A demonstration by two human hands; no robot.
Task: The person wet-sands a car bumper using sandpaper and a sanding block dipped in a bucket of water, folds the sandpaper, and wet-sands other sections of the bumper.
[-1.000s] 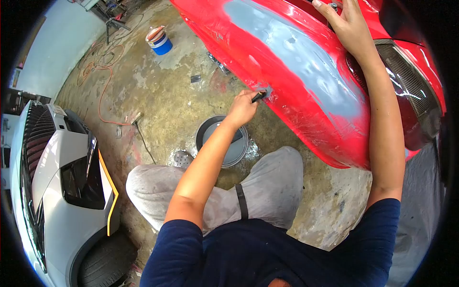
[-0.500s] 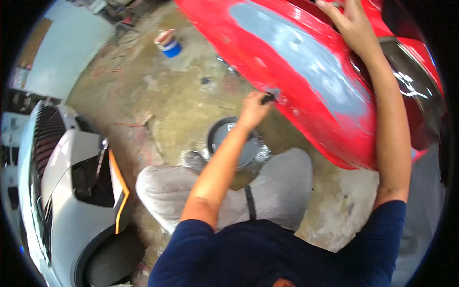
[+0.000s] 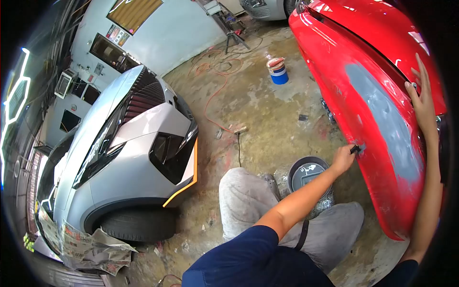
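Observation:
My left hand (image 3: 343, 160) is closed around a small black block-like tool (image 3: 355, 149), whose exact kind I cannot make out. The tool touches the lower edge of a red car body panel (image 3: 339, 100), beside a small grey smear. A long grey patch (image 3: 382, 107) with a smooth, matte look runs along the panel. My right hand (image 3: 424, 107) rests with fingers stretched out on the panel's upper side, near the gap below a glossy red surface. Below my left forearm, a round dark basin (image 3: 290, 181) stands on the wet floor between my knees.
A silver car front (image 3: 129, 162) with orange edging stands to the left, newspaper (image 3: 91, 244) near its wheel. On the concrete floor are a blue-and-white bucket (image 3: 278, 75), an orange hose (image 3: 210, 103) and a dark stand (image 3: 234, 36). Another car (image 3: 265, 9) is at the back.
My view has swung left and up, so the silver car and back wall show more fully. My left hand still holds the black tool at the panel's edge; my right hand remains on the panel.

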